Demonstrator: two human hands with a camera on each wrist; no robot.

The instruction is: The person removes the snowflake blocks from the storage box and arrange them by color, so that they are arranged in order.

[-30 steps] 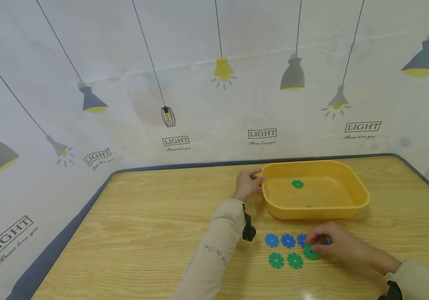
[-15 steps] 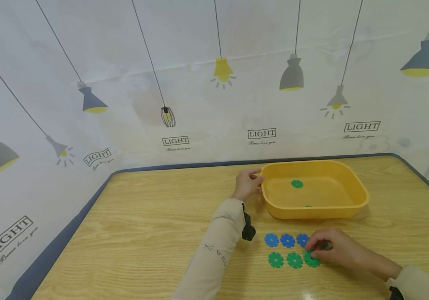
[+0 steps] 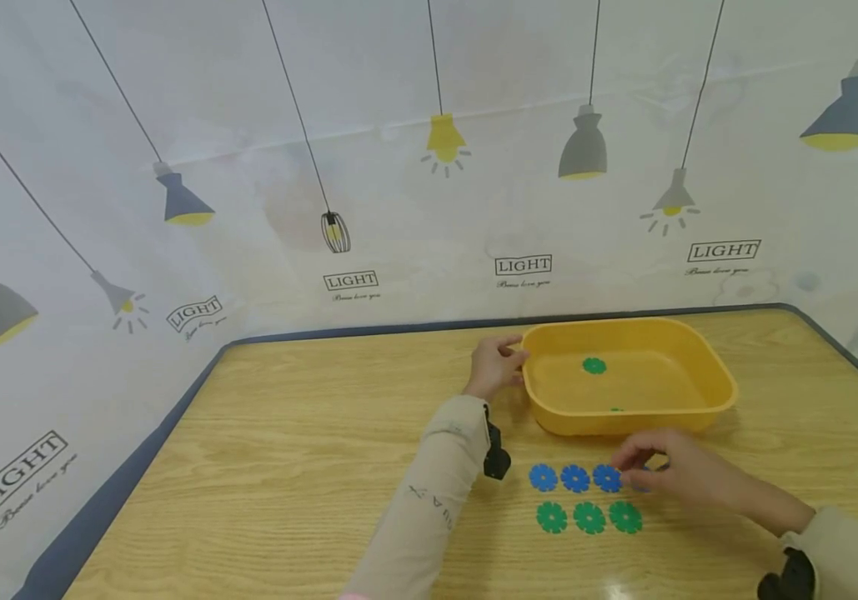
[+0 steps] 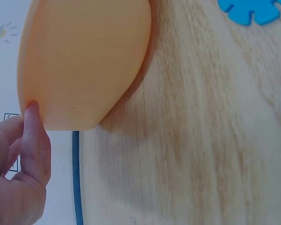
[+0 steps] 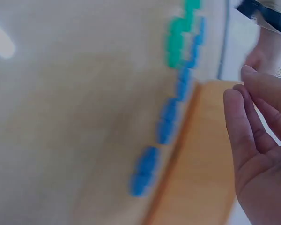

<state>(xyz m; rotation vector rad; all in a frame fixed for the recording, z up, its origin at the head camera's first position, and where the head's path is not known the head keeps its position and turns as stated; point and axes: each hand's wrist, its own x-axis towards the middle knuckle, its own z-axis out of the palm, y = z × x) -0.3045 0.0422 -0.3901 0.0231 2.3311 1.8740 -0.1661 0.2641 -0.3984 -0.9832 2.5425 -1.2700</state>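
Note:
My left hand (image 3: 496,368) pinches the left rim of a yellow plastic tub (image 3: 627,423); its thumb and fingers meet the wall in the left wrist view. My right hand (image 3: 679,471), fingers loosely bent, holds nothing and hovers over the right end of a row of blue flower-shaped plastic discs (image 3: 575,478). Part of another blue disc shows beneath its fingers. Nearer the front lie three green flower-shaped discs (image 3: 589,518) in a parallel row. Inside the tub are a green disc (image 3: 594,366) and a sliver of a second, mostly hidden by the front wall.
The wooden table (image 3: 308,467) runs back to a dark blue edge strip (image 3: 368,332). Behind it hangs a pale wall covering (image 3: 398,200) printed with lamps. The tub stands behind the disc rows, at the back right.
My right hand set the green disc down at the right end of the green row, let go and rose toward the blue row. The left hand stayed on the tub.

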